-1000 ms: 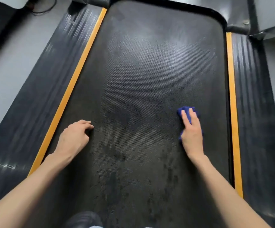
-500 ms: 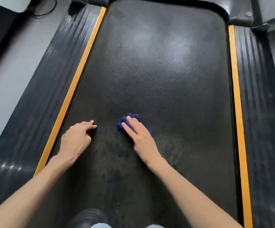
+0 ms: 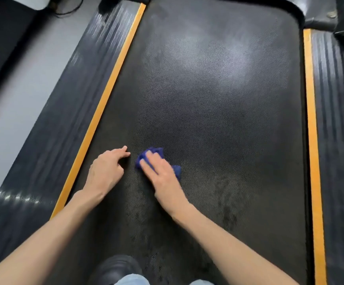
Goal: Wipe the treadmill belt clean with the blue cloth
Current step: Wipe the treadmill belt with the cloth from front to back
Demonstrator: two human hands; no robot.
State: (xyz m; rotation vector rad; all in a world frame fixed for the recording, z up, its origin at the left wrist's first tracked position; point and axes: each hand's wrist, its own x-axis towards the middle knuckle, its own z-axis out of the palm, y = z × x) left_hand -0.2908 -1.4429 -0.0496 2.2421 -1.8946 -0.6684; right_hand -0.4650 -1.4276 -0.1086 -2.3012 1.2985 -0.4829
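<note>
The black textured treadmill belt (image 3: 218,103) fills the middle of the view, with dark damp blotches on its near part. My right hand (image 3: 160,171) lies flat with straight fingers on the crumpled blue cloth (image 3: 156,152), pressing it onto the belt left of centre; most of the cloth is hidden under the hand. My left hand (image 3: 106,169) rests on the belt just left of the cloth, fingers loosely curled with the tips on the surface, holding nothing.
Orange strips (image 3: 103,108) (image 3: 313,140) border the belt on both sides, with ribbed black side rails (image 3: 49,128) beyond them. Grey floor (image 3: 8,103) lies to the left. A dark shoe (image 3: 115,268) and jeans show at the bottom edge. The black motor cover (image 3: 319,15) is at the top right.
My right hand has swept the blue cloth from the belt's right side across to the left, ending close to my left hand. The left hand has stayed where it was.
</note>
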